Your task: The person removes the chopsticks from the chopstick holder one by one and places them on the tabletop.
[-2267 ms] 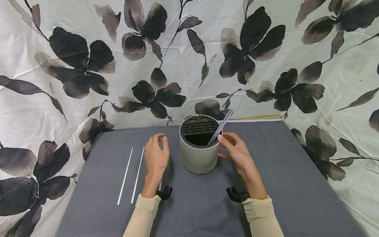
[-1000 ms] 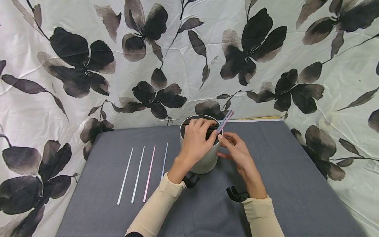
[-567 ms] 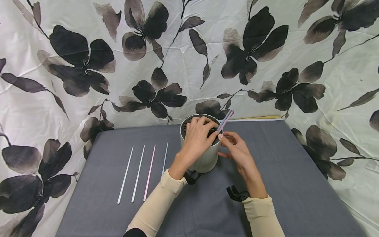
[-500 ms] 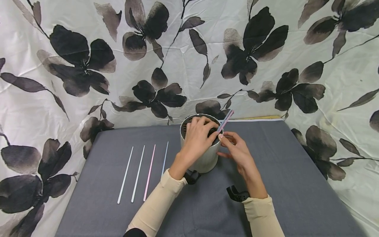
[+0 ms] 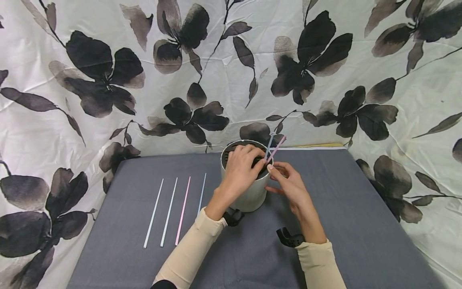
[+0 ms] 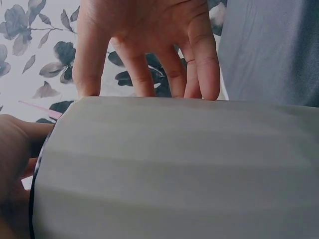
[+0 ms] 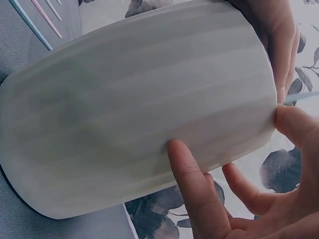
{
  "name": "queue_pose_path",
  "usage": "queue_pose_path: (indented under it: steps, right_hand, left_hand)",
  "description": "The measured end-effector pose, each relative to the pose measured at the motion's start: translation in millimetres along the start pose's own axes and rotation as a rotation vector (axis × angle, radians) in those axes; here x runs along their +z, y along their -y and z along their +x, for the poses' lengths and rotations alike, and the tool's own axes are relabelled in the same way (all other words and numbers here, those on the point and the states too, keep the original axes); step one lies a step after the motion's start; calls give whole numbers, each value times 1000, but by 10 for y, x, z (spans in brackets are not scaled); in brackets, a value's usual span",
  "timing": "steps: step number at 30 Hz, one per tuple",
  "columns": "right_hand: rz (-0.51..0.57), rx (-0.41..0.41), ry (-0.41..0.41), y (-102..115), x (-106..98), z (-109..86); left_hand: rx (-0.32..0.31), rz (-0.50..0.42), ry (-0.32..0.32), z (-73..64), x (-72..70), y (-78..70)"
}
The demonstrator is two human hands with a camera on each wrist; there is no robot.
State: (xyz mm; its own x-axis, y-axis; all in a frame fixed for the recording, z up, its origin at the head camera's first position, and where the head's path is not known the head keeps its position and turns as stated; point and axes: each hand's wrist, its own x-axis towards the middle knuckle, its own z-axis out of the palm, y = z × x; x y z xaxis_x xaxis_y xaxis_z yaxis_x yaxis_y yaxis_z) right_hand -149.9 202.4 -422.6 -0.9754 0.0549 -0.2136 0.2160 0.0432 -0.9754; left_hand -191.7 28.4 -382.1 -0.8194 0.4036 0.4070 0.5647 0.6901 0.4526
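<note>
1. The container point(image 5: 252, 196) is set upright near the middle of the far edge of the grey-covered surface point(image 5: 343, 208).
2. Beside the left edge, a white straw point(image 5: 153, 213), a second white straw point(image 5: 169, 212), a flat pink straw point(image 5: 183, 210) and a flat blue straw point(image 5: 202, 193) are laid in a row, directed towards the far edge.
3. Above the container's right rim, a leaning blue straw point(image 5: 269, 145) and a leaning pink straw point(image 5: 279, 146) are seen with tops parted; their lower ends are hidden.
4. The left hand point(image 5: 240, 166) is placed over the mouth, its fingers bent above the dark insert point(image 5: 227, 154). Thumb and forefinger are brought to the leaning blue straw; whether it is pinched cannot be told.
5. The right hand point(image 5: 290, 184) is spread, with fingertips rested against the right wall and thumb at the rim.
6. For good handling, the wall should be braced evenly so that tipping is avoided; each straw should be guided singly and lightly, since thin tubes are presumably easily bent.
</note>
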Motion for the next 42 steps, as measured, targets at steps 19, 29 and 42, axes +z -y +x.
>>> queue_pose_path:
  steps: [19,29,42]
  right_hand:
    - [14,-2,-26,-26,45,-74]
    - [12,-7,-27,-39,44,-81]
    - [9,-1,-37,-28,54,-89]
  left_hand:
    - [-51,-670,-72,5,-372,249]
    - [-44,-939,-122,90,-616,333]
    - [-100,-1058,-119,108,-1144,484]
